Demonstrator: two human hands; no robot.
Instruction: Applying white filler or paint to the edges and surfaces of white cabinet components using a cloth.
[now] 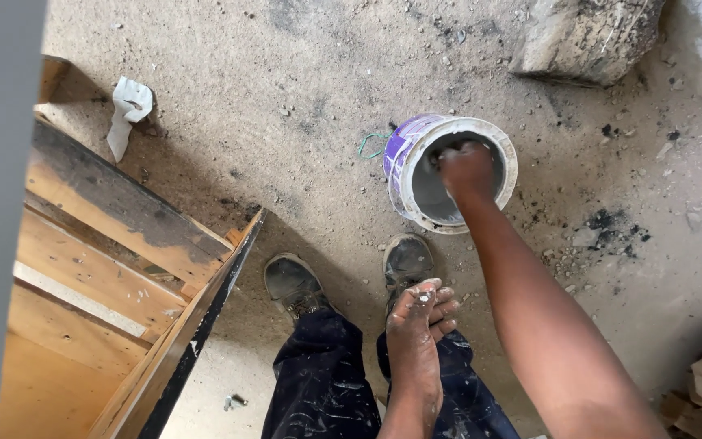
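In the upright white bucket (409,175), mouth skyward, right hand (466,169) reaching.

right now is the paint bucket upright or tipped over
Upright: the paint bucket stands on the dusty floor with its open mouth facing up, and the right hand reaches down into it.

Right hand (466,171) reaches down, arm outstretched; left hand (422,313) hangs loosely curled.
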